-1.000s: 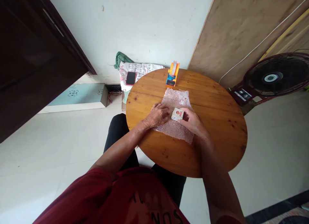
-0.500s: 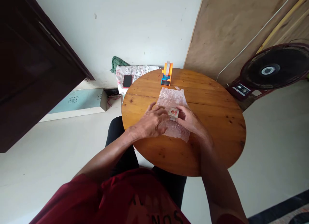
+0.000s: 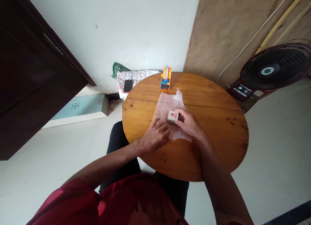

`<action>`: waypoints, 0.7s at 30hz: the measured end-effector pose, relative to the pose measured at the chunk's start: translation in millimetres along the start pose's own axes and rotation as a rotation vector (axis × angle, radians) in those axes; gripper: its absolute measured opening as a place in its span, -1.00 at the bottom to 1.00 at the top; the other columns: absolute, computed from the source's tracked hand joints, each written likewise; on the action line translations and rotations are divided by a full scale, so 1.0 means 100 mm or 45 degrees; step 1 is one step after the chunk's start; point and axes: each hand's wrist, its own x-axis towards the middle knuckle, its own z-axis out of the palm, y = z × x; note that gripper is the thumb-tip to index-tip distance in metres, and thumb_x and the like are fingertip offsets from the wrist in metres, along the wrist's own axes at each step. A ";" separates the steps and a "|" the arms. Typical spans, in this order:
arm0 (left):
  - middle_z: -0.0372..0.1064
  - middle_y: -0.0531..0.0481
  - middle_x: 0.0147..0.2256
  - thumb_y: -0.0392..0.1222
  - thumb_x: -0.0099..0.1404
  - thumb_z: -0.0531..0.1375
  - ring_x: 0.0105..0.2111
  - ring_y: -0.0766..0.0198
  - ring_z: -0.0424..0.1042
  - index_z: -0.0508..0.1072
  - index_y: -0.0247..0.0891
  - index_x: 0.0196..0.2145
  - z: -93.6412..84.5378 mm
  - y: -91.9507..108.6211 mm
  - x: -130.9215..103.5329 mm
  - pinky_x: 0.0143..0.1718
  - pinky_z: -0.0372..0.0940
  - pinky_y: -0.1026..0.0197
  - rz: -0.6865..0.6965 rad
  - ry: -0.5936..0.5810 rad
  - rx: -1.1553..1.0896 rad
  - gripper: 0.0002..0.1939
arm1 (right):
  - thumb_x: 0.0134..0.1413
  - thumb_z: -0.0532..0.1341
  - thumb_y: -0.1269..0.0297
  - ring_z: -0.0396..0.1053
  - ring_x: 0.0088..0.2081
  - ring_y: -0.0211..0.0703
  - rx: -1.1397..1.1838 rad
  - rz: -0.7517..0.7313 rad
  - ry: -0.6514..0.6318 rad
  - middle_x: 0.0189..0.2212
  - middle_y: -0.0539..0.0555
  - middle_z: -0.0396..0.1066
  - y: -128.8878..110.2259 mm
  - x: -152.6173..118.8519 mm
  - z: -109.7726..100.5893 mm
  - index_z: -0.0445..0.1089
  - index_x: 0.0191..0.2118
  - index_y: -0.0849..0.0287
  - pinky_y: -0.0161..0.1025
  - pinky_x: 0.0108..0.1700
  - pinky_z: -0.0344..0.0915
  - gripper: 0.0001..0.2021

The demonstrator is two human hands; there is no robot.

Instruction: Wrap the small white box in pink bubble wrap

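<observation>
A small white box (image 3: pixel 172 117) with a red emblem lies over the middle of a sheet of bubble wrap (image 3: pixel 168 102) on the round wooden table. My right hand (image 3: pixel 190 123) grips the box from its right side, thumb and fingers on either end. At the lower left edge of the sheet is my left hand (image 3: pixel 155 136), its fingers bent and closed on the bubble wrap; the fingertips are partly hidden.
Behind the sheet stands an orange and blue tape dispenser (image 3: pixel 166 78) on the wooden table (image 3: pixel 216 121). A dark phone (image 3: pixel 128 85) rests on a printed white sack (image 3: pixel 145 74) beyond the table. A black fan (image 3: pixel 269 71) stands at the right.
My left hand has come down and towards me, from beside the box to the sheet's lower left edge, its fingers curling. The box has turned slightly in my right hand.
</observation>
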 end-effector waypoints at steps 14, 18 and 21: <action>0.51 -0.12 -0.16 -0.30 0.34 0.09 -0.13 0.14 0.45 0.45 -0.27 -0.28 -0.17 -0.12 0.16 0.13 0.22 0.00 -0.029 0.168 -0.171 -0.87 | 0.09 0.21 0.34 0.47 0.05 0.06 0.124 -0.003 -0.056 0.09 0.14 0.47 0.02 0.00 -0.04 0.35 0.17 0.05 0.01 0.11 0.38 -0.52; 0.52 -0.18 -0.13 -0.28 0.30 0.12 -0.12 0.06 0.47 0.47 -0.31 -0.27 -0.20 -0.27 0.41 0.03 0.28 -0.01 -0.122 0.201 -0.286 -0.87 | 0.26 0.09 0.14 0.45 0.09 0.09 0.087 0.130 -0.063 0.08 0.18 0.49 -0.06 0.00 -0.12 0.38 0.19 0.09 0.04 0.14 0.35 -0.57; 0.53 -0.18 -0.14 -0.26 0.26 0.17 -0.12 0.06 0.48 0.49 -0.29 -0.25 -0.13 -0.40 0.58 0.02 0.29 0.01 -0.264 0.227 -0.559 -0.87 | 0.31 0.03 0.05 0.40 0.16 0.12 0.116 0.177 -0.017 0.14 0.17 0.46 -0.01 0.01 -0.14 0.39 0.19 0.04 0.08 0.21 0.28 -0.56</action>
